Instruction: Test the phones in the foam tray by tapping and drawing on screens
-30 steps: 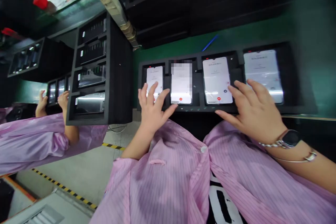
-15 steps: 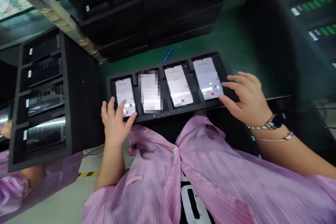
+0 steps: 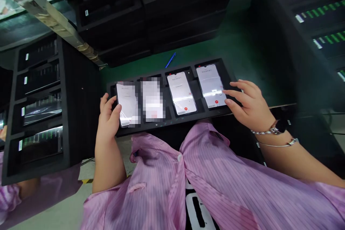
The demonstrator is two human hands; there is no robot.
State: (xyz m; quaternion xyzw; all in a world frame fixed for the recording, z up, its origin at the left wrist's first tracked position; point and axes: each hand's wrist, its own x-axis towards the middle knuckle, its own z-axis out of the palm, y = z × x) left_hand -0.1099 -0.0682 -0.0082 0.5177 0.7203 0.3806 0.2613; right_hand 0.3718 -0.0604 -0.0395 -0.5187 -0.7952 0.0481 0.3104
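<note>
A black tray [image 3: 168,102] lies in front of me with a row of phones in its slots, their screens lit. My left hand [image 3: 107,115] is at the tray's left end, fingers apart, thumb by the left edge of the leftmost phone [image 3: 126,102]. Whether it grips that edge is unclear. My right hand [image 3: 246,104] is open, its index finger and thumb tips at the right edge of the rightmost phone [image 3: 211,86]. Between them lie a phone with a red button [image 3: 182,92] and a phone blurred by pixels [image 3: 152,99].
A blue pen [image 3: 170,60] lies on the green table [image 3: 201,48] behind the tray. Stacked black trays holding phones [image 3: 40,111] stand at left, with more black trays [image 3: 113,25] at the back and others [image 3: 309,18] at right. Another person's arm [image 3: 28,188] shows at far left.
My left hand has moved left, off the leftmost phone's screen to its left edge. My right hand stays by the rightmost phone, its index fingertip now nearer the screen edge. The view has shifted slightly.
</note>
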